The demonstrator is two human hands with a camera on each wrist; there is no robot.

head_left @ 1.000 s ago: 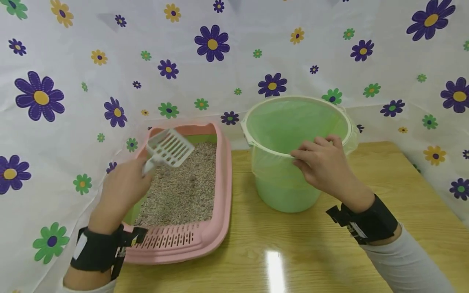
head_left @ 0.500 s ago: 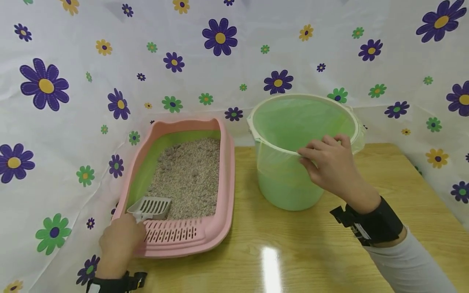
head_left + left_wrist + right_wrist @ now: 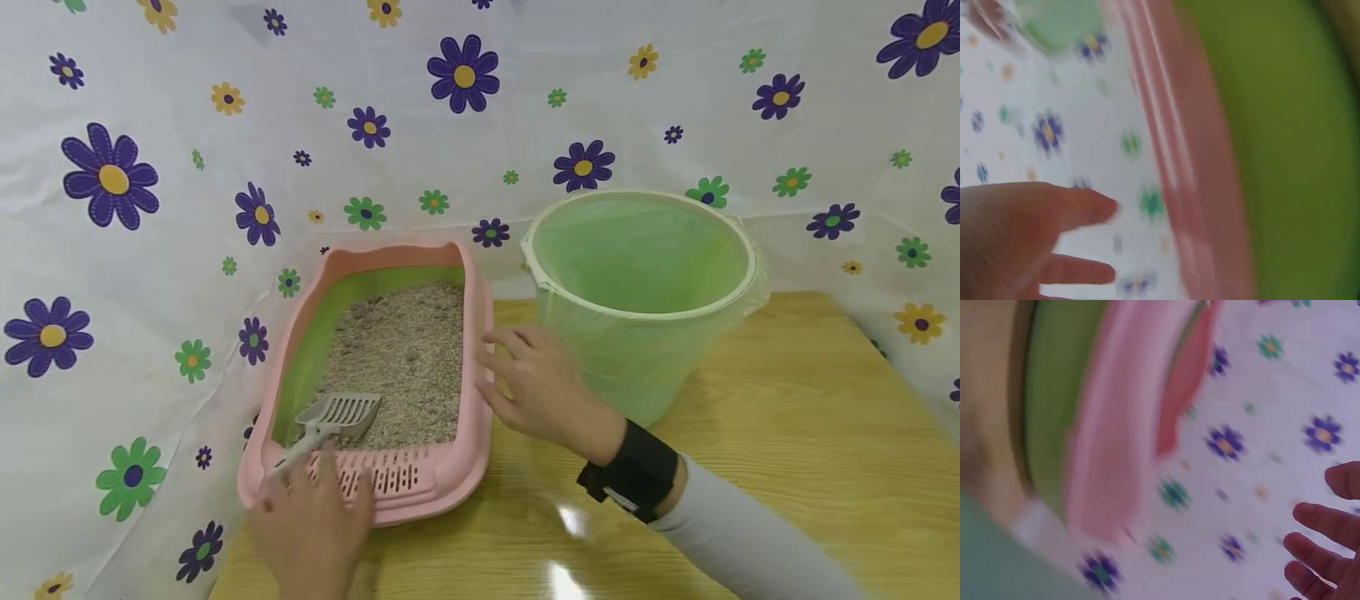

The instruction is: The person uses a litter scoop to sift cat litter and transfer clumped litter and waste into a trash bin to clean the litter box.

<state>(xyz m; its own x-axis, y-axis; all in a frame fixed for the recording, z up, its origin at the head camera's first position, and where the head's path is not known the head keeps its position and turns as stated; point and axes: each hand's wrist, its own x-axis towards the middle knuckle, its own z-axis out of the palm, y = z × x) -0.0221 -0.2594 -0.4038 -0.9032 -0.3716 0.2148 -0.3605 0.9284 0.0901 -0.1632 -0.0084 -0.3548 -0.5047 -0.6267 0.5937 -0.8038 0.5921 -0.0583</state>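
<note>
The wooden table [image 3: 780,417] has a pale yellow-brown grain and a glossy finish, with bright patches of reflected light near its front edge. Behind it and along both sides hangs a white sheet [image 3: 420,158] printed with purple, yellow and green flowers, slightly creased and bent at the corners (the purple blooms include the largest ones). On the left part of the tabletop sits a pink litter box [image 3: 442,500], its inner wall green, its front ledge pierced with slots, and grey-brown granular litter [image 3: 412,367] spread inside with a few darker clumps. The pale grey slotted scoop [image 3: 345,412] lies in the near left part of the box, pan on the litter, handle running out over the front ledge. The left hand [image 3: 315,512], blurred, is released, fingers extended by that handle; whether they touch it I cannot tell. The right hand [image 3: 536,383] is released too, fingers apart and gripping nothing, close to the right rim of the box; contact there is unclear. Just beyond it stands a green bucket [image 3: 607,350], upright, with a thin translucent bag folded over its pale rim
</note>
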